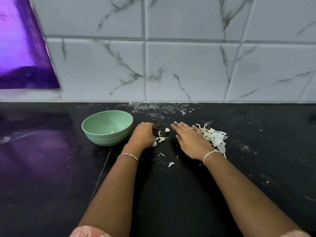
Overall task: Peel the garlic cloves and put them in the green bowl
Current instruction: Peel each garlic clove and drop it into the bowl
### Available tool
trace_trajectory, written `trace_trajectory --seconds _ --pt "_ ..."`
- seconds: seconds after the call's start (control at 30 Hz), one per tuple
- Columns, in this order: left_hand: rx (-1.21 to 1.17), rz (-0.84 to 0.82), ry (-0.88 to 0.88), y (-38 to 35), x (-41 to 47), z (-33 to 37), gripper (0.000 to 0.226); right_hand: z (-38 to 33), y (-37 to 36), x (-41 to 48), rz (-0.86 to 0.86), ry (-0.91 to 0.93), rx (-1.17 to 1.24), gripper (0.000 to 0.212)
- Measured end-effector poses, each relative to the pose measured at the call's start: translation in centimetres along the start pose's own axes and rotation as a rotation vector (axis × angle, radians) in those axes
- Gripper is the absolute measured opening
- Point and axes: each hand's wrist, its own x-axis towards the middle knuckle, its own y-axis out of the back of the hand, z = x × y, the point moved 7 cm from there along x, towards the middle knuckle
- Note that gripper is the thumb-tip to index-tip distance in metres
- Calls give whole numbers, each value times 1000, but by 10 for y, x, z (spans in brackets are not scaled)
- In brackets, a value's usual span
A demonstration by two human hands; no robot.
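Head view: where was the garlic?
— One pale garlic clove lay on the black worktop, between the two hands and touching neither. A small yellowish piece sat inside the green bowl, which stood just left of the left hand.
— And the hands?
— The left had its fingers curled downward at some scraps of garlic and skin; I couldn't tell whether it gripped anything. The right hand lay flat, palm down, fingers straight, holding nothing.
— Anything around them?
— A heap of white skins lay against the right hand's outer edge. Behind stood a marbled tile wall, with a purple sheet at the upper left.
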Motion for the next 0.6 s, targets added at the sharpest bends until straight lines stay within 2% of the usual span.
trace_trajectory --seconds 0.13,0.33,0.5,0.6 --pt "12 9 0 0 2 -3 39 -14 -12 15 -38 89 106 60" --pt "59 -77 -47 -14 9 0 35 2 5 22 157 -29 99 32" --pt "219 -109 -136 -29 6 28 38 46 28 3 382 -195 476 20" --pt "231 -161 -228 -42 4 53 39 72 37 -9 446 -278 576 29"
